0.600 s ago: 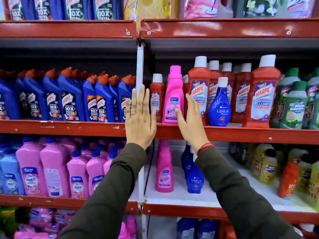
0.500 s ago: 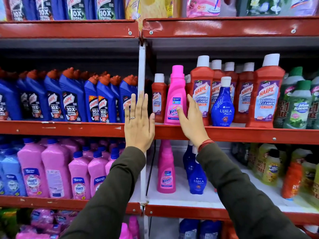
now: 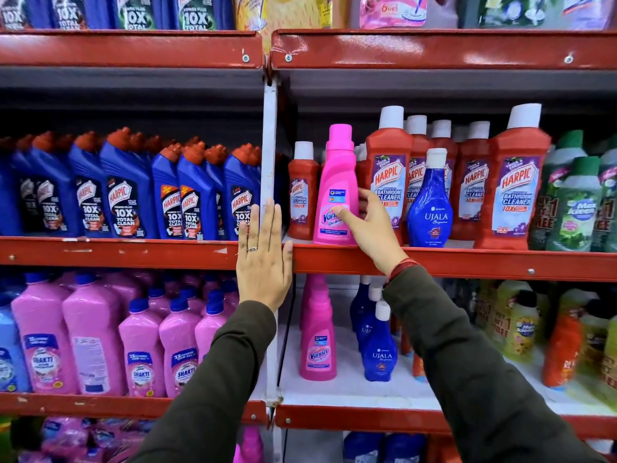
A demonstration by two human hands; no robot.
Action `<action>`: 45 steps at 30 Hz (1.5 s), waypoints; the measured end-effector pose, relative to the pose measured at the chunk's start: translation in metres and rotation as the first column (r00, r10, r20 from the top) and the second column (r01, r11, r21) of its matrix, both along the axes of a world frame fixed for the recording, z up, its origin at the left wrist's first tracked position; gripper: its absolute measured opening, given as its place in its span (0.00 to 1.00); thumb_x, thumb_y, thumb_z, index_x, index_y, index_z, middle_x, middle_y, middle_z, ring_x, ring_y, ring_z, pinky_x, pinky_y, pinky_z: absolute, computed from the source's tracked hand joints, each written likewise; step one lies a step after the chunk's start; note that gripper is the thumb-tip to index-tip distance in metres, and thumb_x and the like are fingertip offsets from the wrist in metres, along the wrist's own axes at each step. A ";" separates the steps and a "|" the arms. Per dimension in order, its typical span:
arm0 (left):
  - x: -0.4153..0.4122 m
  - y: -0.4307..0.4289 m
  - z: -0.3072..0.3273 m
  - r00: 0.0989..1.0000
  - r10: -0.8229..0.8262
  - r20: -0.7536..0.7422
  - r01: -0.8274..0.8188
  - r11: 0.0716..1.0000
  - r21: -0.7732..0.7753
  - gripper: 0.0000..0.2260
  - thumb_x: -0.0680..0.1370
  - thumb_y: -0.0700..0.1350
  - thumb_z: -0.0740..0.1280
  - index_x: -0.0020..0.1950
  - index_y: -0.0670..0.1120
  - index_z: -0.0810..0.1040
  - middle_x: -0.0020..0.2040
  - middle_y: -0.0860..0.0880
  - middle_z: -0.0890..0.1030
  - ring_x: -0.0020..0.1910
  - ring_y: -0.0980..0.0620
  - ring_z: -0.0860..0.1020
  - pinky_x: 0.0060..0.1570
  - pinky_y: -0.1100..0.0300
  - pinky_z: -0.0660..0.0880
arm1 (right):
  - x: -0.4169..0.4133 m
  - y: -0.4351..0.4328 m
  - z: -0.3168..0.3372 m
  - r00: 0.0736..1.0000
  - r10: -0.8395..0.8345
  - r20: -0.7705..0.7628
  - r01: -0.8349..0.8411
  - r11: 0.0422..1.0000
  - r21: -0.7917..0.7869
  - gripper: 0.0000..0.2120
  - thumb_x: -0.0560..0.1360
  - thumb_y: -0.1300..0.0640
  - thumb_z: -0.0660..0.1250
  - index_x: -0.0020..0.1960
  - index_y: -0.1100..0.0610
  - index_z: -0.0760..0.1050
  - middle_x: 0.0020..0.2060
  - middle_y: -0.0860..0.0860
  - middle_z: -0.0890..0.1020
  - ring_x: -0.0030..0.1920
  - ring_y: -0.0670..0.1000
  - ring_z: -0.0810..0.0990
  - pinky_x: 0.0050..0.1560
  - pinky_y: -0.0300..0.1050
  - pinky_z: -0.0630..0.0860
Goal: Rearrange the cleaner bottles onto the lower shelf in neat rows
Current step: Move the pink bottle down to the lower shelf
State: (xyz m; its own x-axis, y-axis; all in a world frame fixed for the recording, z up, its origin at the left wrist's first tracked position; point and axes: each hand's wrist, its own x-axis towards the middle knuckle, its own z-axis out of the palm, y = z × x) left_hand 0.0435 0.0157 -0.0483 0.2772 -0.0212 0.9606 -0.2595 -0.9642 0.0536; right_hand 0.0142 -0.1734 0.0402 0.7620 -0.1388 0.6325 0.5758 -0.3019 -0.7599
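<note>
A pink Vanish bottle [image 3: 337, 182] stands upright on the middle shelf [image 3: 467, 262], between small and tall red Harpic bathroom cleaner bottles [image 3: 389, 168]. My right hand [image 3: 370, 225] curls around its right side, thumb on the front label and fingers behind. My left hand [image 3: 263, 259] is flat and open against the white upright post [image 3: 268, 145] and the shelf edge, holding nothing. A blue Ujala bottle [image 3: 430, 202] stands further right on the same shelf. On the lower shelf [image 3: 350, 392] stand another pink Vanish bottle [image 3: 317, 342] and blue Ujala bottles [image 3: 379, 349] in rows.
Blue Harpic bottles [image 3: 127, 192] fill the middle shelf on the left. Pink Shakti bottles [image 3: 90, 342] fill the lower left shelf. Green and yellow bottles [image 3: 574, 208] crowd the right side of both shelves. White shelf floor shows to the right of the Ujala bottles below.
My right hand has moved up and closed its thumb and fingers around the pink Vanish bottle. My left hand has slid slightly down along the post.
</note>
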 end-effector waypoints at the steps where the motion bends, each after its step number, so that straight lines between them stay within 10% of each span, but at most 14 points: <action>1: 0.000 0.000 0.000 1.000 0.004 0.000 -0.004 1.000 0.006 0.27 0.86 0.50 0.47 0.84 0.40 0.57 0.85 0.43 0.57 0.85 0.45 0.52 0.84 0.49 0.43 | 0.000 0.000 -0.001 1.000 0.010 0.002 -0.010 1.000 0.017 0.26 0.77 0.58 0.72 0.71 0.59 0.67 0.62 0.55 0.80 0.57 0.49 0.80 0.57 0.47 0.81; 26: -0.013 0.000 -0.008 1.000 -0.016 0.002 0.016 1.000 0.005 0.27 0.87 0.49 0.49 0.84 0.41 0.56 0.85 0.43 0.56 0.85 0.44 0.52 0.83 0.52 0.41 | -0.057 0.006 -0.031 0.964 0.244 0.109 -0.259 0.953 0.157 0.25 0.75 0.59 0.74 0.70 0.61 0.71 0.61 0.56 0.83 0.60 0.52 0.83 0.57 0.42 0.81; 45: -0.016 0.007 -0.241 0.970 -0.044 -0.239 0.047 0.999 0.010 0.33 0.84 0.48 0.52 0.85 0.41 0.41 0.85 0.43 0.39 0.85 0.47 0.42 0.83 0.51 0.40 | -0.051 -0.002 -0.240 0.945 0.246 -0.215 -0.223 0.967 0.124 0.24 0.73 0.59 0.76 0.66 0.51 0.73 0.59 0.49 0.83 0.60 0.45 0.82 0.56 0.37 0.80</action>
